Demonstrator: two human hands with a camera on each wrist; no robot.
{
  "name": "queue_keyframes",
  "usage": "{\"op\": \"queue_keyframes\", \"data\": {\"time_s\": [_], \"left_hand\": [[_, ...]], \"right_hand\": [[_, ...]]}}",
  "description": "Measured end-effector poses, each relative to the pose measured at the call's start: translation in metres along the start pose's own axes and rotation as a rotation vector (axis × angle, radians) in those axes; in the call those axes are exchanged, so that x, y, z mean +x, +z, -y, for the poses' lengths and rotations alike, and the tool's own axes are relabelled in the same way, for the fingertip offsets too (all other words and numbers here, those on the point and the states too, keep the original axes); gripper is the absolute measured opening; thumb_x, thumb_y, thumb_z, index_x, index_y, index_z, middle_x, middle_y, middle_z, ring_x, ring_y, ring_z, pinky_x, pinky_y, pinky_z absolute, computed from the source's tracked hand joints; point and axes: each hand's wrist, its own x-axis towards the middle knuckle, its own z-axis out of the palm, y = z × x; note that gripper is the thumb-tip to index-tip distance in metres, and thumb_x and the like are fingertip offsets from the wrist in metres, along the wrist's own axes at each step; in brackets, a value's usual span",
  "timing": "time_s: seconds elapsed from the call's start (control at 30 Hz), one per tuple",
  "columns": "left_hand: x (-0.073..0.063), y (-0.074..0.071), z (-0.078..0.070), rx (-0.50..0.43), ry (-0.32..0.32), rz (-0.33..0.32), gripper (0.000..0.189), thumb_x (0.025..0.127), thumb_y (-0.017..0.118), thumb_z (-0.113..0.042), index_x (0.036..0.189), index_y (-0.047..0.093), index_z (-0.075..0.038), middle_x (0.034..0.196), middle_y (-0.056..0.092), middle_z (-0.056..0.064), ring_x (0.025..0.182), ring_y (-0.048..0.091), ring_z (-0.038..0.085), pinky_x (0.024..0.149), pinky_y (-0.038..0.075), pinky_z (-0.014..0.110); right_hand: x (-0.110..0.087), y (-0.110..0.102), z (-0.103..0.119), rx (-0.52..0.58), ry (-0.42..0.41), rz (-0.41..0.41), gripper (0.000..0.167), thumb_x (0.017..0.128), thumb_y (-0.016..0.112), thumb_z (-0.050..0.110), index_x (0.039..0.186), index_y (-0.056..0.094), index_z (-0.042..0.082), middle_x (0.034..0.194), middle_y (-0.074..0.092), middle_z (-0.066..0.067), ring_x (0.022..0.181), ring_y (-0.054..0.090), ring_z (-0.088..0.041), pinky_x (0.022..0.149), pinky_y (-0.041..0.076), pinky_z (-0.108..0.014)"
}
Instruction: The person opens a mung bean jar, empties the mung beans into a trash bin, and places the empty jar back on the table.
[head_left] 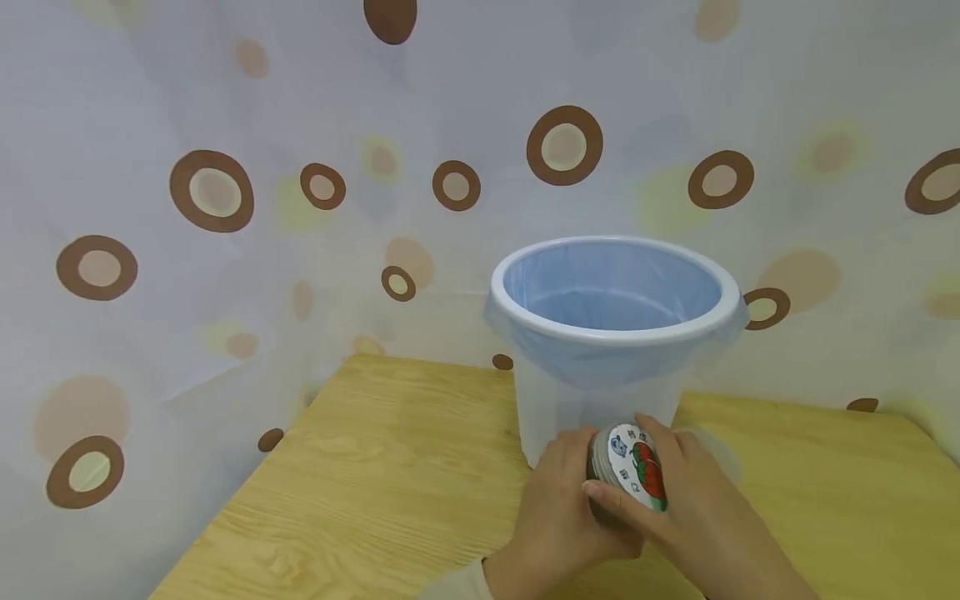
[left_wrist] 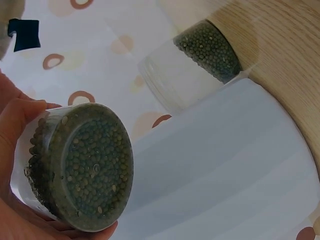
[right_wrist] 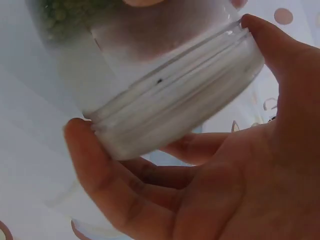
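Observation:
A clear plastic jar [left_wrist: 92,167] of small green beans, which look like mung beans, is held tilted in front of the bucket. My left hand [head_left: 551,504] grips the jar's body, fingers and thumb around its side. On the lid [head_left: 633,462], which carries a white label with a red strawberry-like picture, my right hand [head_left: 701,496] has its thumb and fingers curled round the rim. The right wrist view shows that lid edge-on, seated at the jar's mouth [right_wrist: 165,80]. Whether its thread is engaged, I cannot tell.
Just behind the hands, a white bucket [head_left: 600,408] with a bluish liner [head_left: 615,354] folded over its rim stands on the wooden table [head_left: 360,467]. Beside the bucket is a second clear jar [left_wrist: 200,60], partly filled with green beans. Spotted sheeting [head_left: 450,100] hangs behind.

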Motion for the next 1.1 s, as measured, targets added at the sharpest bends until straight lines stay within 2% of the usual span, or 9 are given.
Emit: {"op": "queue_keyframes", "data": {"time_s": [0.2, 0.33, 0.5, 0.6, 0.8, 0.9, 0.97, 1.1], "left_hand": [[0.001, -0.001, 0.000, 0.029, 0.024, -0.014, 0.087, 0.055, 0.090, -0.032, 0.125, 0.044, -0.010, 0.112, 0.054, -0.004, 0.099, 0.052, 0.007, 0.088, 0.042, 0.014], [0.002, -0.002, 0.001, 0.070, 0.059, -0.034, 0.087, 0.054, 0.089, -0.034, 0.125, 0.044, -0.010, 0.110, 0.053, -0.005, 0.097, 0.053, 0.006, 0.088, 0.040, 0.012], [0.003, -0.007, 0.006, 0.046, 0.073, 0.001, 0.088, 0.055, 0.089, -0.034, 0.126, 0.042, -0.010, 0.110, 0.053, -0.004, 0.097, 0.052, 0.006, 0.088, 0.039, 0.010], [0.005, -0.014, 0.010, -0.036, 0.071, 0.067, 0.087, 0.057, 0.089, -0.031, 0.127, 0.042, -0.010, 0.110, 0.053, -0.004, 0.099, 0.051, 0.004, 0.088, 0.038, 0.009], [0.010, -0.023, 0.016, -0.329, 0.017, 0.247, 0.087, 0.063, 0.089, -0.021, 0.134, 0.040, -0.017, 0.120, 0.052, -0.006, 0.108, 0.048, 0.002, 0.090, 0.042, 0.016], [0.011, -0.027, 0.019, -0.408, 0.010, 0.293, 0.090, 0.063, 0.089, -0.016, 0.137, 0.038, -0.017, 0.126, 0.050, -0.004, 0.112, 0.048, 0.002, 0.091, 0.044, 0.018], [0.012, -0.028, 0.020, -0.422, 0.021, 0.308, 0.090, 0.063, 0.089, -0.014, 0.137, 0.037, -0.016, 0.128, 0.049, -0.002, 0.112, 0.049, 0.003, 0.091, 0.044, 0.018], [0.012, -0.030, 0.020, -0.504, -0.019, 0.354, 0.088, 0.065, 0.087, -0.010, 0.137, 0.037, -0.015, 0.129, 0.049, 0.000, 0.112, 0.050, 0.004, 0.090, 0.045, 0.019]], "right_hand": [[0.001, 0.002, -0.003, 0.016, 0.041, -0.009, 0.089, 0.081, 0.065, 0.061, 0.139, 0.038, -0.001, 0.121, 0.050, -0.023, 0.095, 0.053, -0.031, 0.069, 0.048, -0.040], [-0.001, 0.004, -0.004, 0.012, 0.024, -0.035, 0.086, 0.081, 0.068, 0.058, 0.138, 0.040, 0.001, 0.120, 0.051, -0.022, 0.096, 0.052, -0.032, 0.067, 0.047, -0.040], [0.000, 0.008, -0.002, 0.029, -0.014, -0.059, 0.082, 0.081, 0.071, 0.053, 0.138, 0.041, 0.003, 0.116, 0.052, -0.020, 0.095, 0.052, -0.033, 0.064, 0.046, -0.038], [0.002, 0.010, -0.001, 0.054, -0.070, -0.094, 0.077, 0.080, 0.075, 0.046, 0.137, 0.043, 0.003, 0.112, 0.052, -0.020, 0.093, 0.051, -0.033, 0.063, 0.045, -0.037], [-0.001, 0.009, 0.000, 0.081, -0.164, -0.151, 0.072, 0.079, 0.079, 0.036, 0.136, 0.046, 0.007, 0.114, 0.053, -0.017, 0.097, 0.049, -0.034, 0.065, 0.042, -0.038], [0.000, 0.010, 0.001, 0.091, -0.221, -0.190, 0.071, 0.077, 0.080, 0.032, 0.137, 0.048, 0.010, 0.116, 0.054, -0.012, 0.100, 0.048, -0.032, 0.068, 0.041, -0.041], [0.000, 0.010, 0.001, 0.098, -0.264, -0.213, 0.070, 0.077, 0.081, 0.029, 0.137, 0.048, 0.011, 0.116, 0.055, -0.008, 0.099, 0.046, -0.028, 0.068, 0.041, -0.040], [-0.001, 0.010, 0.000, 0.112, -0.312, -0.202, 0.070, 0.078, 0.080, 0.026, 0.139, 0.047, 0.013, 0.121, 0.053, -0.006, 0.102, 0.044, -0.024, 0.068, 0.043, -0.037]]}}
